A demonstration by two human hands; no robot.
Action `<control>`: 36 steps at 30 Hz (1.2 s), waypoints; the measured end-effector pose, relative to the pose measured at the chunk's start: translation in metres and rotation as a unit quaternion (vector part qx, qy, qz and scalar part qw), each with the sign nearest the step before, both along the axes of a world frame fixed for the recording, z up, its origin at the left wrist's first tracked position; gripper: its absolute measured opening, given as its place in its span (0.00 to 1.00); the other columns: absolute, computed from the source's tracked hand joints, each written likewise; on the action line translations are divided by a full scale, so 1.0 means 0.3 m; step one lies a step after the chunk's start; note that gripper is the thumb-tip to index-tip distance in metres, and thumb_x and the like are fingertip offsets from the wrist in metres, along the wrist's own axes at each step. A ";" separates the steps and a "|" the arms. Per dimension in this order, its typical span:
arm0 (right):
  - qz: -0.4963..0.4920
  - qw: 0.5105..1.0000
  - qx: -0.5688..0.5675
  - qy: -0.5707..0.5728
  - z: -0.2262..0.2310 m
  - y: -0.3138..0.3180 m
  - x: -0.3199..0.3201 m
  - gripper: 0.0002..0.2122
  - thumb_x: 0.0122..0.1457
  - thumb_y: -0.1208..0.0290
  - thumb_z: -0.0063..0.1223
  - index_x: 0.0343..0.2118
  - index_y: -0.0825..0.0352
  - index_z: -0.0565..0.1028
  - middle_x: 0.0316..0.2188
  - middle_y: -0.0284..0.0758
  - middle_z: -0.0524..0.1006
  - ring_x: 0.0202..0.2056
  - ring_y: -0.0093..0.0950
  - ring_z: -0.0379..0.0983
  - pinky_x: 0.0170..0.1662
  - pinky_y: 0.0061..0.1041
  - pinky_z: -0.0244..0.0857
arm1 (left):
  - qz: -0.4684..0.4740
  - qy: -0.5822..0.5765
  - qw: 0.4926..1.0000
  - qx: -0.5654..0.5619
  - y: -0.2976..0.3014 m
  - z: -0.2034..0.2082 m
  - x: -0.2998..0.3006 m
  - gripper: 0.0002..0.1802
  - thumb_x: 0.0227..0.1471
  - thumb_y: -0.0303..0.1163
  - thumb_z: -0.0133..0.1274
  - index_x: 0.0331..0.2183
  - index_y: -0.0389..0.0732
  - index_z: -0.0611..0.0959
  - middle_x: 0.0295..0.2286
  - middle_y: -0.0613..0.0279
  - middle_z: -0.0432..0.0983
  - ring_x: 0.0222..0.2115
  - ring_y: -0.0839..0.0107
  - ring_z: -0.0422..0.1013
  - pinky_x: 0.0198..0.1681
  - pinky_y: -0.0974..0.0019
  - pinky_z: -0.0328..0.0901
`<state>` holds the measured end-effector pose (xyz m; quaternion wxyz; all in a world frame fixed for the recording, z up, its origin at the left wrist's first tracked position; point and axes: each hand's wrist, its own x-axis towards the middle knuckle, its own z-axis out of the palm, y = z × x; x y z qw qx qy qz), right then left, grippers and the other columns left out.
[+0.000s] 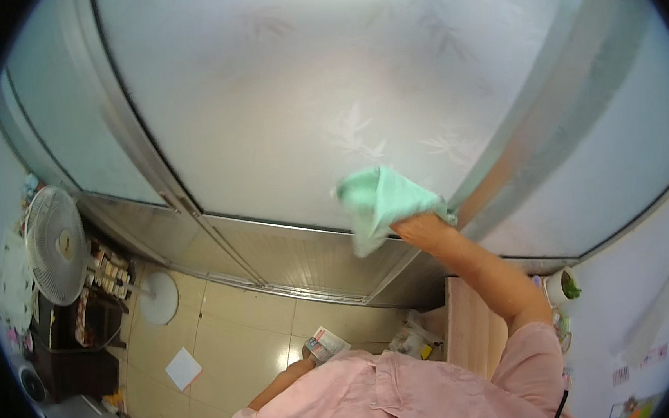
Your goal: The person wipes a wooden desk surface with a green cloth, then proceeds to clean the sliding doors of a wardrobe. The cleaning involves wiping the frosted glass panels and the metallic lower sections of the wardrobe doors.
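A pale green cloth [381,197] is bunched under my right hand [414,226], which presses it to the lower part of a frosted glass panel [296,118] with a leaf pattern. The cloth covers most of the fingers, and its left edge is blurred. My right arm is stretched forward and up. Low down near my waist is my left hand [308,354], with its fingers hidden. A small printed packet [327,343] shows right beside it; whether the hand holds it I cannot tell.
Metal frames [135,122] border the glass. On the left, a standing fan [56,245] is near a dark cabinet [84,374]. A white sheet [184,368] lies on the tiled floor. A wooden cabinet [470,328], plastic bag [413,335] and potted plant [563,287] are to the right.
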<state>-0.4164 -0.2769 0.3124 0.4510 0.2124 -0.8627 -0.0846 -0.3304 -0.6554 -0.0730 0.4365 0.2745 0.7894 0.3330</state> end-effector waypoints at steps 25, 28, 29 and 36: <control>-0.183 0.955 -0.093 0.214 -0.207 -0.008 -0.069 0.30 0.59 0.57 0.53 0.58 0.72 0.61 0.55 0.51 0.62 0.56 0.46 0.60 0.58 0.41 0.54 | -0.269 -0.314 0.909 -0.057 -0.509 -0.323 0.003 0.25 0.51 0.48 0.52 0.40 0.35 0.81 0.36 0.48 0.79 0.36 0.56 0.75 0.40 0.59 0.68; -0.184 0.961 -0.147 0.148 -0.332 -0.039 -0.071 0.27 0.57 0.62 0.52 0.57 0.71 0.63 0.51 0.46 0.67 0.53 0.44 0.64 0.58 0.42 0.56 | -0.322 -0.298 0.896 -0.063 -0.439 -0.413 -0.076 0.25 0.51 0.49 0.52 0.40 0.35 0.81 0.36 0.48 0.79 0.36 0.56 0.75 0.40 0.59 0.68; -0.146 0.965 -0.209 0.055 -0.448 -0.057 -0.081 0.26 0.57 0.63 0.52 0.56 0.70 0.64 0.50 0.45 0.68 0.52 0.43 0.65 0.57 0.43 0.57 | -0.333 -0.289 0.895 -0.061 -0.395 -0.420 -0.085 0.26 0.51 0.49 0.52 0.40 0.35 0.81 0.36 0.49 0.79 0.36 0.56 0.75 0.40 0.59 0.68; -0.068 0.857 -0.477 -0.184 -0.954 -0.034 0.100 0.21 0.57 0.64 0.54 0.51 0.68 0.68 0.45 0.36 0.75 0.45 0.33 0.72 0.52 0.35 0.66 | -0.422 -0.220 0.879 -0.029 -0.087 -0.797 -0.021 0.26 0.51 0.50 0.52 0.40 0.35 0.81 0.37 0.49 0.79 0.37 0.56 0.74 0.40 0.59 0.68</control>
